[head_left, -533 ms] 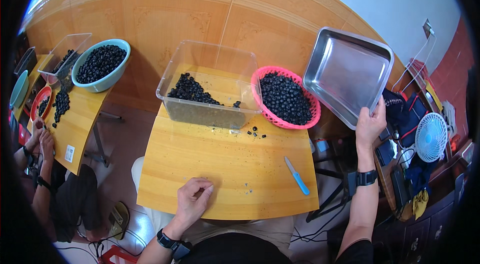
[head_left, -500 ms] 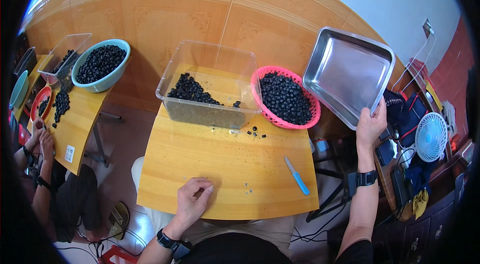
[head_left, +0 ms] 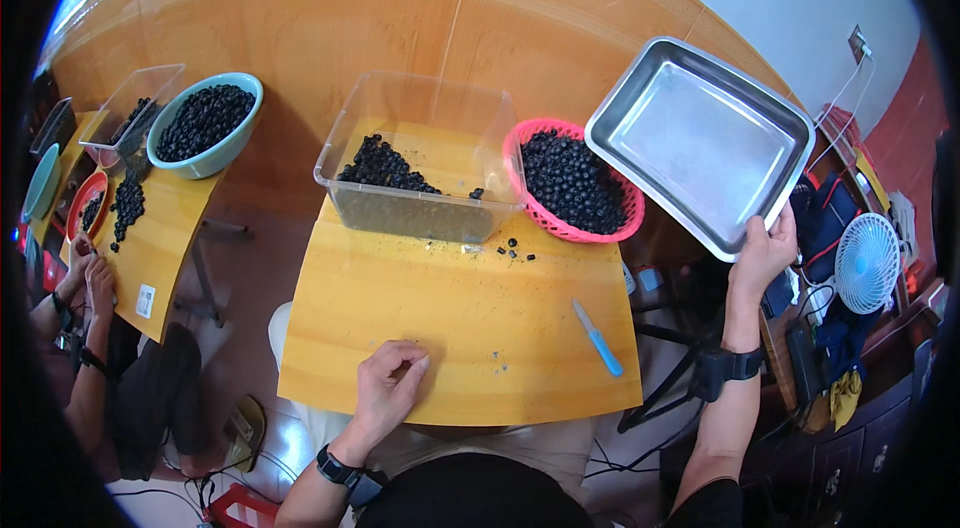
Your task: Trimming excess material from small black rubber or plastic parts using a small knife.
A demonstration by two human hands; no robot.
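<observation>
My right hand (head_left: 764, 253) grips the near corner of an empty rectangular metal tray (head_left: 705, 138), held up and tilted at the right, above and beside the table. Loosely curled, my left hand (head_left: 390, 386) rests at the table's front edge with nothing visible in it. At the back of the table stands a clear plastic bin (head_left: 425, 215) with small black round pieces (head_left: 385, 164) heaped toward its left. Beside it, a pink basket (head_left: 580, 230) is full of similar pieces. A knife with a light blue handle (head_left: 605, 355) lies on the table's right side.
A few black pieces (head_left: 514, 249) and crumbs lie before the bin. At the left, another person's hands (head_left: 92, 278) work at a second table (head_left: 165, 258) bearing a light blue basin (head_left: 225, 150) of black pieces. A small fan (head_left: 866, 263) stands among clutter at the right.
The metal tray has risen slightly and swung, now facing me more and reaching further right, with my right hand moving along. My left hand has hardly moved.
</observation>
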